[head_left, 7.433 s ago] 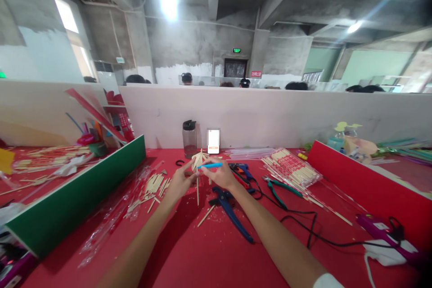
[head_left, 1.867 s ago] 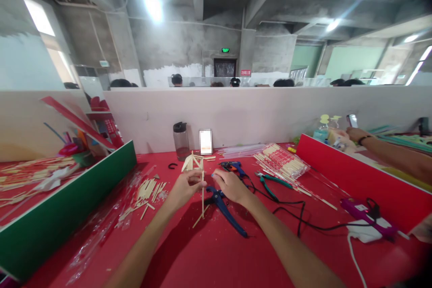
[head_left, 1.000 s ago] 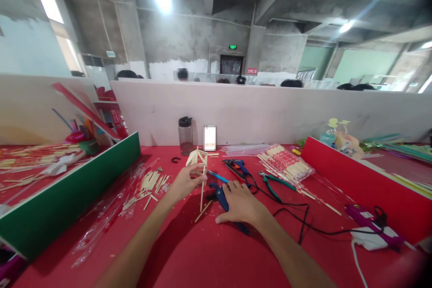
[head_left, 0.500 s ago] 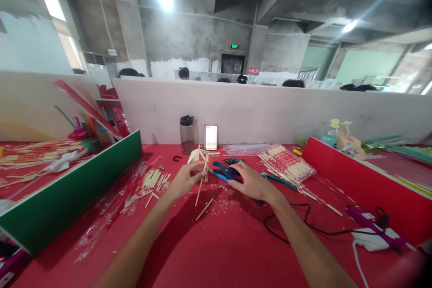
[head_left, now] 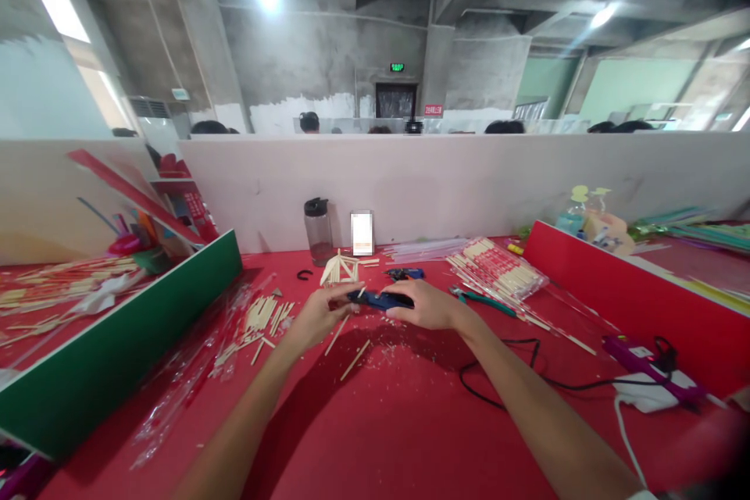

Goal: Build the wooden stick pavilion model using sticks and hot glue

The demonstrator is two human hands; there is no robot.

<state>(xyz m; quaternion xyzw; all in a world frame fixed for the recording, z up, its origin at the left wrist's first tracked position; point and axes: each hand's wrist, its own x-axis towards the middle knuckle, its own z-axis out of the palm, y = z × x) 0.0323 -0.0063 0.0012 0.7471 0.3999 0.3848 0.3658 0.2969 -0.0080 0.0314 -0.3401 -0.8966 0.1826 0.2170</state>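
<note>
In my left hand [head_left: 321, 316] a thin wooden stick [head_left: 336, 337] is pinched, slanting down toward the table. My right hand [head_left: 426, 305] is closed around a dark blue hand tool [head_left: 380, 299] that looks like a cutter. The tool's left end meets the left fingertips, and a short stick end shows just above it; whether its jaws touch the stick is unclear. Behind the hands stands a small frame of glued-looking sticks [head_left: 340, 269]. A loose stick [head_left: 355, 360] lies in front, among small wood chips [head_left: 392, 340].
Cut sticks [head_left: 263, 316] lie left. Behind are a bottle [head_left: 318, 233], a phone [head_left: 362, 233] and a blue-black tool [head_left: 404, 273]. Green-handled pliers [head_left: 483, 302], packed chopsticks [head_left: 498, 269] and a black cord [head_left: 533, 363] lie right. Green [head_left: 134, 336] and red [head_left: 633, 305] boards flank the table.
My right hand has lifted and turned the dark blue tool, bringing its end to the left fingertips. My left hand has lowered slightly with the stick, away from the stick frame.
</note>
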